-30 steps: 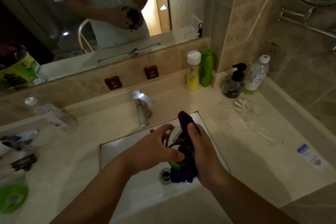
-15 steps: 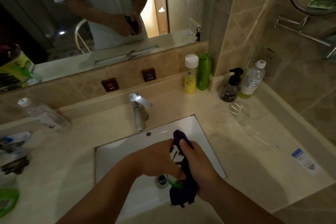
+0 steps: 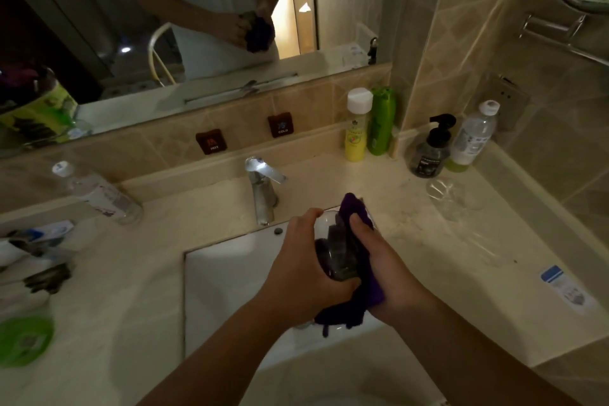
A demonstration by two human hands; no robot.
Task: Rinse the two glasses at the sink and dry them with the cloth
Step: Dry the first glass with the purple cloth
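Held glass (image 3: 333, 250): clear, above the sink's (image 3: 230, 273) back right part, gripped between both hands.
Cloth (image 3: 359, 290): purple, wrapped round the glass's right side, its tail hanging below.
Left hand (image 3: 306, 273): fingers curled round the glass.
Right hand (image 3: 382, 260): fingers clenched on the cloth, pressing it to the glass.
Second glass (image 3: 445, 198): upright near the counter's (image 3: 428, 257) back right corner, just before the pump bottle (image 3: 431, 148).
Faucet (image 3: 262, 188): at the sink's back edge.
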